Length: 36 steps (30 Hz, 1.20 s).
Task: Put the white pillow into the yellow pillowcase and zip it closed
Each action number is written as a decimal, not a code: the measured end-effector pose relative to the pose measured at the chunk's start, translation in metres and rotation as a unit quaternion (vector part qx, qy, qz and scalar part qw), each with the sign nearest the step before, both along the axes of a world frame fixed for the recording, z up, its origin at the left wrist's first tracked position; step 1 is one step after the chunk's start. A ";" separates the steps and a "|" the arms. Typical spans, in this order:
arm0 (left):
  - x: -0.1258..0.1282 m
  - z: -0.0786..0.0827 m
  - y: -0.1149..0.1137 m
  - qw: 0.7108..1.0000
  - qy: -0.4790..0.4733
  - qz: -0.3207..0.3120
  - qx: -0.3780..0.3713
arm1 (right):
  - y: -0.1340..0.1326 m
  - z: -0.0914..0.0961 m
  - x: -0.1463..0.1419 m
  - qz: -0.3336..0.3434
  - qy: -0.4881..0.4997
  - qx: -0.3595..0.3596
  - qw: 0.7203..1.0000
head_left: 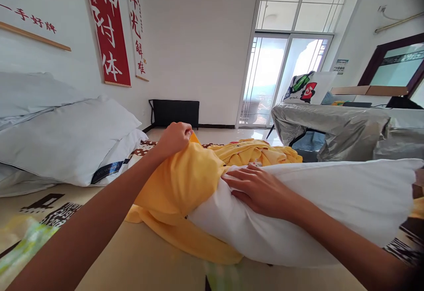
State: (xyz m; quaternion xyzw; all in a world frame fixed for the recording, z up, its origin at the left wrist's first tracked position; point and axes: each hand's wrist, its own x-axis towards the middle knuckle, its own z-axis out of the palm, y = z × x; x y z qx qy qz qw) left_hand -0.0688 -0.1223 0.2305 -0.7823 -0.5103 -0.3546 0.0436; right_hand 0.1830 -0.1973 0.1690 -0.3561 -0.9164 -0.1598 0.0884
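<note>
A white pillow (334, 194) lies lengthwise in front of me, its left end inside a yellow pillowcase (195, 176). My left hand (175, 137) is closed on the far left corner of the pillowcase, lifting it a little. With fingers stretched out, my right hand (251, 189) rests flat on the pillow beside the pillowcase's opening. The lower layer of the pillowcase spreads under the pillow onto the beige patterned cover. Behind the pillow sits a heap of yellow cloth (261, 152).
White pillows (66, 136) are piled at the left. A black folded panel (176, 113) stands by the far wall. To the right, a table with a silvery cover (338, 123) carries a printed bag (303, 88) and a cardboard box (369, 90). Glass doors are beyond.
</note>
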 end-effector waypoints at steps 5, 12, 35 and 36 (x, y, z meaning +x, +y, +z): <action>0.043 0.013 0.010 0.999 -0.013 -0.026 0.033 | 0.006 -0.007 -0.003 0.016 0.014 -0.008 1.000; 0.105 0.008 -0.004 0.985 0.124 -0.095 0.072 | 0.019 -0.025 -0.016 0.042 0.024 0.023 0.999; 0.038 0.007 -0.084 0.986 0.131 -0.100 0.015 | 0.102 0.049 -0.054 0.038 0.092 -0.230 0.968; 0.032 0.003 -0.089 0.984 0.149 -0.091 0.026 | 0.104 0.046 -0.053 0.059 0.116 -0.257 0.958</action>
